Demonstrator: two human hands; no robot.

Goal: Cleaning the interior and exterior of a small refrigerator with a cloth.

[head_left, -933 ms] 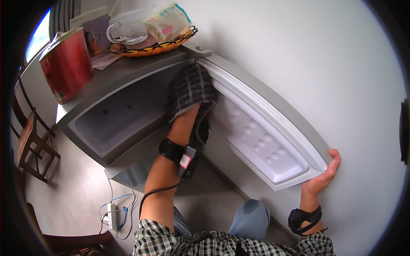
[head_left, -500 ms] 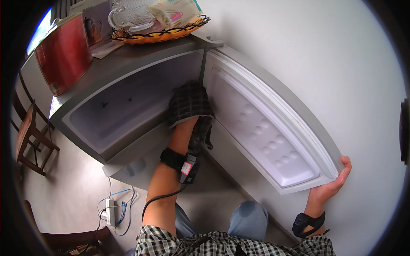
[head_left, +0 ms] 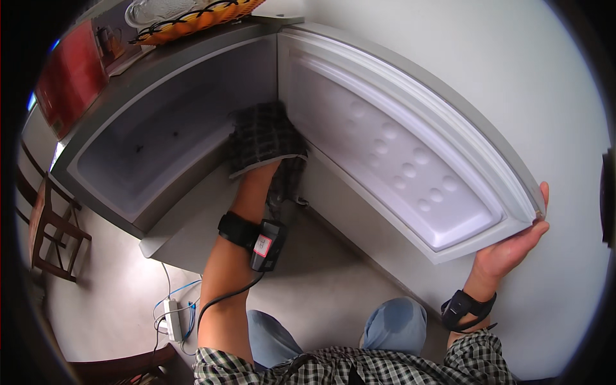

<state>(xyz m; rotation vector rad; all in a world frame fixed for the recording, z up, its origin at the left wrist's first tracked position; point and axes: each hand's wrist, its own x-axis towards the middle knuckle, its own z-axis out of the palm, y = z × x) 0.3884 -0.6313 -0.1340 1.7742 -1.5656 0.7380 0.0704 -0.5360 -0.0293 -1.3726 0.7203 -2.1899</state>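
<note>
A dark checked cloth covers my left hand, whose wrist shows below it; the fingers are hidden. The cloth is at the hinge-side lower edge of an open grey compartment, like a fridge's or freezer's, and its loose end hangs down. My right hand is closed on the outer lower corner of the open door, with fingers around its edge. The door's inner panel is white, with rows of round bumps.
On top of the appliance stand a red container and an orange basket with glassware. A white wall rises beside the door. A wooden chair is at the left; a white power strip with cables lies on the floor.
The view has shifted, so the compartment sits higher and further left, and the door looks larger. My left hand stays near the hinge side with the cloth. My right hand keeps hold of the door.
</note>
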